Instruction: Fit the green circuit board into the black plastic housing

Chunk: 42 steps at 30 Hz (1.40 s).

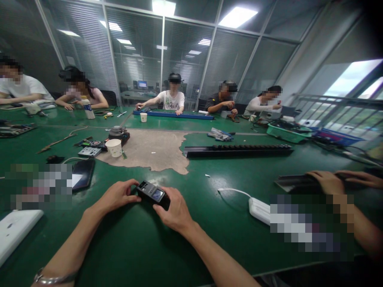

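Observation:
A small black box-shaped device with a small square window or screen on its upper face is between my hands, low over the green table. My left hand pinches its left end between thumb and fingers. Around the right end, my right hand is closed, with the thumb on the near side. The underside of the device and some fingertips are hidden. Beyond it lies a ragged brown sheet. A dark phone-like slab rests left of my left hand.
A paper cup stands by electronic parts. A long black rail lies beyond my right hand. On the right are a white power strip, a green basket and a co-worker's hand on a black bar. Several people sit opposite.

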Each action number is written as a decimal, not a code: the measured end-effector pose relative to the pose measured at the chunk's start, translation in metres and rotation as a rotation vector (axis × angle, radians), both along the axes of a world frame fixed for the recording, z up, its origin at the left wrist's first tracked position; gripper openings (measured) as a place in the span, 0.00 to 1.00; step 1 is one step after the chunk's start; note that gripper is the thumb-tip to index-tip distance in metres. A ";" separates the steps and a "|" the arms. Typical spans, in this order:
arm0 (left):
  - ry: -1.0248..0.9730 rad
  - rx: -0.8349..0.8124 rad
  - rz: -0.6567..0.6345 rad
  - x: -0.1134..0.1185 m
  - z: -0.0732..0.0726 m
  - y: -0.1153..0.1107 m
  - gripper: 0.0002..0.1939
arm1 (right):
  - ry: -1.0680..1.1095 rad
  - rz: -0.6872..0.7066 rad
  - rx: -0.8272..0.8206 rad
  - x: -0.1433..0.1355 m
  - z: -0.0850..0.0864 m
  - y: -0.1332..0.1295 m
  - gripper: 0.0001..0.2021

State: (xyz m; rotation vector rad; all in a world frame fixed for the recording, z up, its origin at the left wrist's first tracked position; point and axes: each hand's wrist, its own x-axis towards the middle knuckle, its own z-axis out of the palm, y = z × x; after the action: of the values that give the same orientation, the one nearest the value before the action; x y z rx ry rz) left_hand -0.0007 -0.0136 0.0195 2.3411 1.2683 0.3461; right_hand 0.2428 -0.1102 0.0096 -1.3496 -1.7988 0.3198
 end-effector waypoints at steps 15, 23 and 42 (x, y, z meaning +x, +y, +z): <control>0.025 0.001 0.002 0.001 -0.004 0.004 0.30 | 0.049 -0.034 0.009 0.000 0.004 -0.002 0.17; 0.034 -0.012 -0.006 0.001 0.004 0.000 0.28 | 0.322 -0.122 0.023 0.010 0.012 0.012 0.19; 0.015 -0.021 0.060 0.005 0.002 0.004 0.28 | 0.106 -0.297 0.010 0.019 -0.030 0.031 0.34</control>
State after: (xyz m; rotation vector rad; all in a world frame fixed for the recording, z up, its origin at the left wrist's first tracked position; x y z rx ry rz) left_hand 0.0039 -0.0095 0.0214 2.2958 1.3447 0.3330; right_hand 0.2619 -0.0795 -0.0206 -1.5383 -1.4864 0.2164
